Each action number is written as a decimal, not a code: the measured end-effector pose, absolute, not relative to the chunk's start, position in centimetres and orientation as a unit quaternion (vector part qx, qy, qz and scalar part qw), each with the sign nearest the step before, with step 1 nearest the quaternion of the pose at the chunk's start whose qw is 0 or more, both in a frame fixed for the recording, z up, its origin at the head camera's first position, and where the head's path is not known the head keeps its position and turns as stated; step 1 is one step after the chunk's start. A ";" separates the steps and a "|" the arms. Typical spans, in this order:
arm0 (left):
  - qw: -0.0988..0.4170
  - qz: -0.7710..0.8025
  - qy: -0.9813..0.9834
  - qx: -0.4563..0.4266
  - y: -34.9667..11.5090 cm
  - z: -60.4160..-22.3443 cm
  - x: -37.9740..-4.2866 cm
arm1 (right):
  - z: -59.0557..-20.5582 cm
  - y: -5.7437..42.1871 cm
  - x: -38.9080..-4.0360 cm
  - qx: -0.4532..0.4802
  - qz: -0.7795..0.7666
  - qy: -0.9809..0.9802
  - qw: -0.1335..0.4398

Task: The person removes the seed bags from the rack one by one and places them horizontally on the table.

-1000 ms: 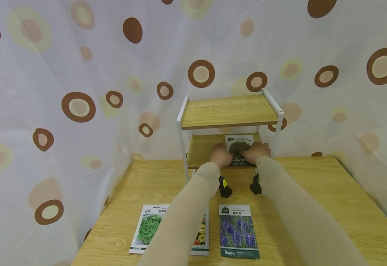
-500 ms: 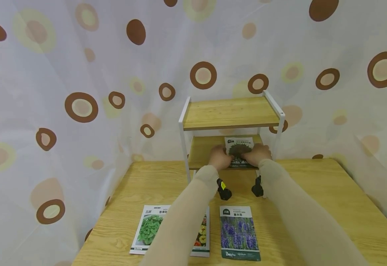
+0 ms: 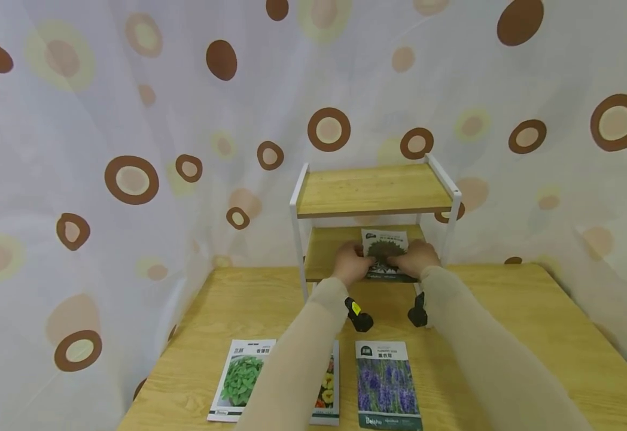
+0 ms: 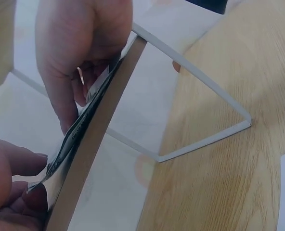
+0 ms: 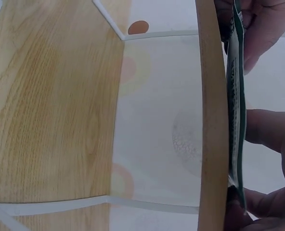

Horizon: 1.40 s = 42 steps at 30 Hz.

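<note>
A seed packet (image 3: pixel 382 238), white at the top with a dark spiky-edged plant picture, lies on the lower wooden shelf (image 3: pixel 326 248) of a small white-framed rack. My left hand (image 3: pixel 350 263) pinches its left side and my right hand (image 3: pixel 417 258) its right side. The left wrist view has the left thumb (image 4: pixel 29 161) above the packet and fingers curled under its corner. From the right wrist, the right thumb (image 5: pixel 270 127) presses the packet's face, with fingers under its edge. The packet's lower edge runs along the shelf's front edge (image 5: pixel 213 120). Both hands partly cover the picture.
The rack's upper shelf (image 3: pixel 375 187) stands over both hands. On the table (image 3: pixel 486 335) in front lie a lavender packet (image 3: pixel 387 383), a green-leaf packet (image 3: pixel 242 380) and a flower packet (image 3: pixel 326 389) partly hidden by the left sleeve. A patterned curtain hangs behind.
The packet has shifted slightly to the left on the shelf, with both hands still on it. The head view has tilted up a little. The packets on the table stay put.
</note>
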<state>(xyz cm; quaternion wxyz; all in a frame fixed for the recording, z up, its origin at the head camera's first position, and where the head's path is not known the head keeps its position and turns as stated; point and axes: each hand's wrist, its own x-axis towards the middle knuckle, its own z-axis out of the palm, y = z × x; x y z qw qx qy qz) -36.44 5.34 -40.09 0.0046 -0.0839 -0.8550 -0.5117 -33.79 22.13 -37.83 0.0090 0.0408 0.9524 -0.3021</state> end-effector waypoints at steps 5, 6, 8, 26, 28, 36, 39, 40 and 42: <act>0.012 -0.525 -0.847 -0.081 4.8 -40.1 -36.0 | -38.2 21.7 -33.4 0.037 -0.322 0.946 -0.001; 0.014 -0.526 -0.847 -0.081 4.8 -40.1 -36.0 | -38.3 21.7 -33.3 0.036 -0.324 0.945 -0.003; 0.016 -0.530 -0.844 -0.081 4.7 -40.1 -35.9 | -38.4 21.7 -33.2 0.033 -0.324 0.945 -0.008; 0.000 -0.544 -0.835 -0.082 3.2 -40.2 -35.8 | -38.8 21.2 -33.3 0.012 -0.343 0.939 -0.023; -0.003 -0.546 -0.834 -0.082 3.1 -40.0 -35.6 | -38.8 21.3 -33.4 0.010 -0.342 0.939 -0.026; 0.010 -0.536 -0.838 -0.095 2.7 -39.8 -34.9 | -38.5 21.3 -32.9 -0.005 -0.365 0.931 -0.023; 0.010 -0.531 -0.842 -0.100 2.5 -39.7 -34.5 | -38.2 21.3 -32.4 -0.022 -0.368 0.929 -0.026; 0.009 -0.529 -0.843 -0.102 2.4 -39.7 -34.3 | -38.1 21.2 -32.1 -0.025 -0.372 0.927 -0.027; 0.001 -0.533 -0.839 -0.105 2.2 -39.5 -33.8 | -37.9 21.1 -31.4 -0.026 -0.375 0.926 -0.023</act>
